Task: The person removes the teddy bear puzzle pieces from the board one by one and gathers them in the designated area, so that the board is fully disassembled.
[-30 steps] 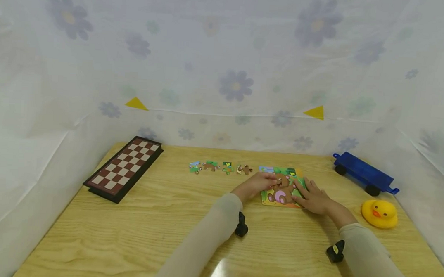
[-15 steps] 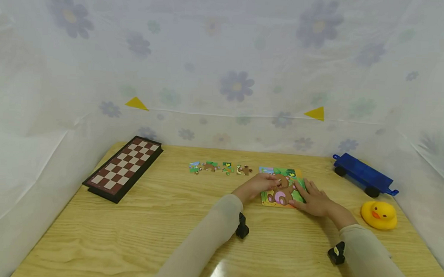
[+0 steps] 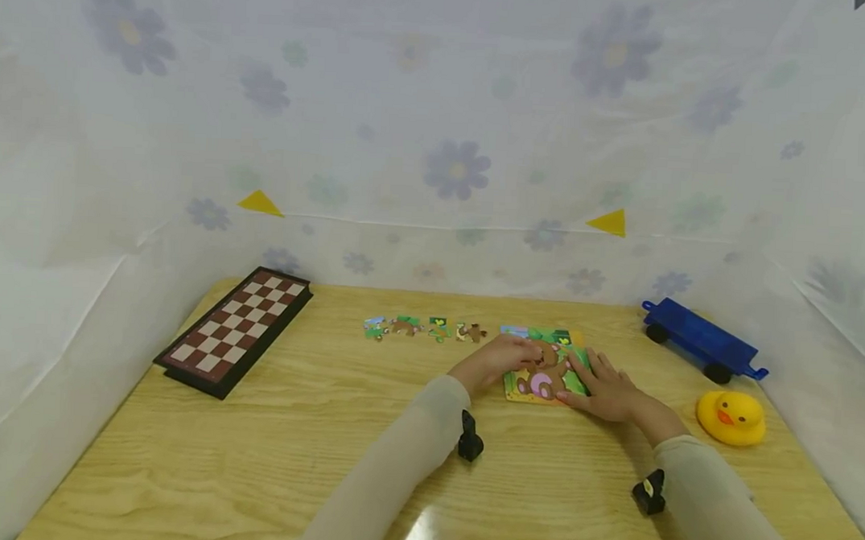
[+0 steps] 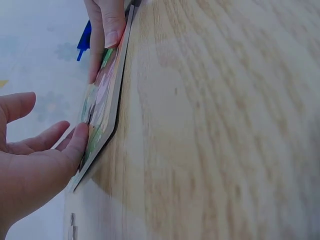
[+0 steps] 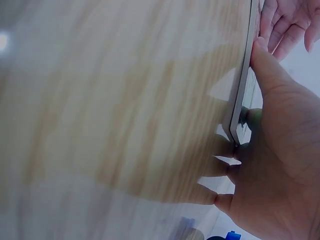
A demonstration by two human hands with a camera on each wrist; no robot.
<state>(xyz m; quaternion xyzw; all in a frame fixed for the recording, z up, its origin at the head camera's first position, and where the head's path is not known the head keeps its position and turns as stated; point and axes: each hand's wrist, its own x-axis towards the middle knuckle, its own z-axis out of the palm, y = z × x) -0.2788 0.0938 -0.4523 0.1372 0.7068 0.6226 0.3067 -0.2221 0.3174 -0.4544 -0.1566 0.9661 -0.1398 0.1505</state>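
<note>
A jigsaw puzzle board [image 3: 542,383] with a brown bear picture lies flat on the table, right of centre. My left hand [image 3: 495,360] reaches onto its upper left part; thumb and bent fingertips meet at the bear's head and seem to pinch a puzzle piece, mostly hidden by the fingers. My right hand [image 3: 610,392] rests on the board's right side with its fingers spread. In the right wrist view, the right thumb touches the board's near edge. The left wrist view shows the left thumb on the picture's surface. Several loose puzzle pieces [image 3: 405,326] lie in a row left of the board.
A folded checkerboard case [image 3: 237,328] lies at the far left of the wooden table [image 3: 265,456]. On the right stand a blue toy wagon [image 3: 701,338] and a yellow rubber duck [image 3: 731,417]. A flowered white cloth [image 3: 380,139] encloses the back and sides.
My right thumb has slid slightly toward the board's near edge. The left hand keeps nearly the same place over the bear's head. The whole view shifts slightly.
</note>
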